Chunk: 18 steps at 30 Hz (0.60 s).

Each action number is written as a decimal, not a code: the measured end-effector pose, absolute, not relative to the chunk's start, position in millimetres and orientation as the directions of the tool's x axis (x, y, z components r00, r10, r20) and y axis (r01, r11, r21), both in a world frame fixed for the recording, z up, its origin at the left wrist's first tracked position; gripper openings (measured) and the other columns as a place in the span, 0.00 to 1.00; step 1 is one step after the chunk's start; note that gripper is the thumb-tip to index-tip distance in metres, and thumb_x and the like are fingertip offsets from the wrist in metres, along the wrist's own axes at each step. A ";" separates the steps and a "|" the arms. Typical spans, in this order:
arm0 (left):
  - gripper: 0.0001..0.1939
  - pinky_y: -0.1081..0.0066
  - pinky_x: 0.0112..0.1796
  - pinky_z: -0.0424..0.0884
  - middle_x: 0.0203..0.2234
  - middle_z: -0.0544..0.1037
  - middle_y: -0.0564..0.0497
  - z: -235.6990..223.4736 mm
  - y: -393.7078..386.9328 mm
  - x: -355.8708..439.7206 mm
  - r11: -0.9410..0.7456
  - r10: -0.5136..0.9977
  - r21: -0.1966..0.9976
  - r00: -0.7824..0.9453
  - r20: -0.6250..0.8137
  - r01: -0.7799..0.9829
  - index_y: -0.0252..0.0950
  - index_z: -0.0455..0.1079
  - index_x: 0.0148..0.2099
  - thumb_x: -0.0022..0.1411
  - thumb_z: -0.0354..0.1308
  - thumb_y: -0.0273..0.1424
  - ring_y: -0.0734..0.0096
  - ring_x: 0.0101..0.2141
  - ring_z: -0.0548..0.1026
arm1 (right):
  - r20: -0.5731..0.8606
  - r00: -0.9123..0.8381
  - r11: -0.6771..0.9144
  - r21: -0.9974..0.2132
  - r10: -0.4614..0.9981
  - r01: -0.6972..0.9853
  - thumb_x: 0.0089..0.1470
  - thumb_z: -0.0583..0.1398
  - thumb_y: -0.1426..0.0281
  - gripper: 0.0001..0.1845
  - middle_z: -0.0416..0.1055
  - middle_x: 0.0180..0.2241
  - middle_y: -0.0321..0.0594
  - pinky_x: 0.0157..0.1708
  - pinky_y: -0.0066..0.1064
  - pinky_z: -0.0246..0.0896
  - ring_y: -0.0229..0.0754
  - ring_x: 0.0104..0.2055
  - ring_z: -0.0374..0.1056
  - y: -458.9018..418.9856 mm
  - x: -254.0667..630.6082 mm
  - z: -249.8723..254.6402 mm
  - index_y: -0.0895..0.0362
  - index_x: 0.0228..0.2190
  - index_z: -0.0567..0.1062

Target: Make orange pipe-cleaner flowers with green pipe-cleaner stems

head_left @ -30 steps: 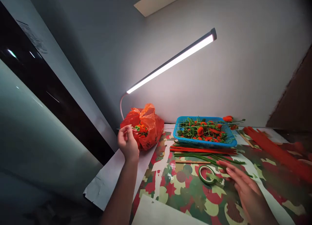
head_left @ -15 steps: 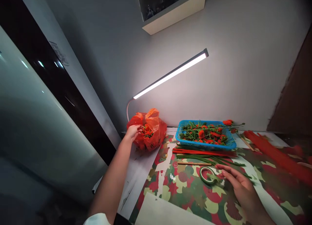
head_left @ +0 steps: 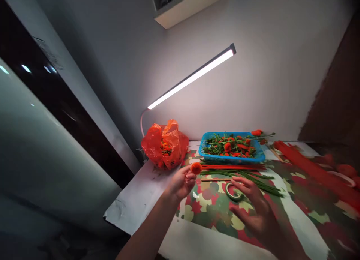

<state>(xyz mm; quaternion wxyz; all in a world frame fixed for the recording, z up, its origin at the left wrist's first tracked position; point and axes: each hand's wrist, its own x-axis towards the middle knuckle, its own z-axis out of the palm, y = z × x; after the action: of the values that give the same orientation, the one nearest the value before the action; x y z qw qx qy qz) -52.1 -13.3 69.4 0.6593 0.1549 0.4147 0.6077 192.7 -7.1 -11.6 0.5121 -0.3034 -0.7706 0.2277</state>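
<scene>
Craft table against a grey wall, lit by a bar lamp.
Left hand pinches an orange pompom over the patterned cloth — right hand, fingers spread, rests beside the green tape roll.

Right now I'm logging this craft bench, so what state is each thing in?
Lamp: lit.
Orange bag: open, flower heads inside.
Blue basket: filled with stemmed flowers.
Left hand: pinching an orange pompom.
Right hand: open, fingers at the green tape roll.
</scene>
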 end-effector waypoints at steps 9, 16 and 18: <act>0.13 0.88 0.12 0.46 0.13 0.54 0.61 14.8 -1.9 43.3 0.646 0.735 0.480 0.315 -0.600 -0.594 0.31 0.61 0.24 0.62 0.50 0.22 0.90 0.11 0.51 | 0.640 -0.320 0.712 -0.668 0.698 0.217 0.57 0.61 0.64 0.14 0.71 0.39 0.41 0.42 0.39 0.65 0.46 0.44 0.66 -1.0 195.2 -0.8 0.50 0.45 0.72; 0.14 0.87 0.12 0.53 0.13 0.56 0.59 1.6 0.1 48.0 0.644 0.735 0.505 0.284 -0.615 -0.574 0.30 0.63 0.23 0.60 0.46 0.17 0.88 0.11 0.54 | 0.609 -0.410 0.731 -0.616 0.678 0.293 0.58 0.58 0.61 0.11 0.73 0.38 0.43 0.41 0.40 0.62 0.49 0.43 0.64 0.1 191.2 2.4 0.54 0.40 0.72; 0.13 0.87 0.13 0.55 0.14 0.58 0.58 1.4 -1.4 49.2 0.610 0.764 0.528 0.262 -0.590 -0.591 0.29 0.64 0.24 0.60 0.46 0.17 0.87 0.12 0.56 | 0.645 -0.428 0.774 -0.536 0.632 0.336 0.59 0.57 0.62 0.11 0.73 0.38 0.44 0.42 0.42 0.61 0.49 0.42 0.64 0.2 188.2 1.1 0.55 0.39 0.72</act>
<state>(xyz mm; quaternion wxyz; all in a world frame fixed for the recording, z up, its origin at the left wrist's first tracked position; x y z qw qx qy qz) 49.2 -1.4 1.4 0.7878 0.1008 0.4292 0.4300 188.2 0.2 1.1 0.4479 -0.2920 -0.8286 0.1658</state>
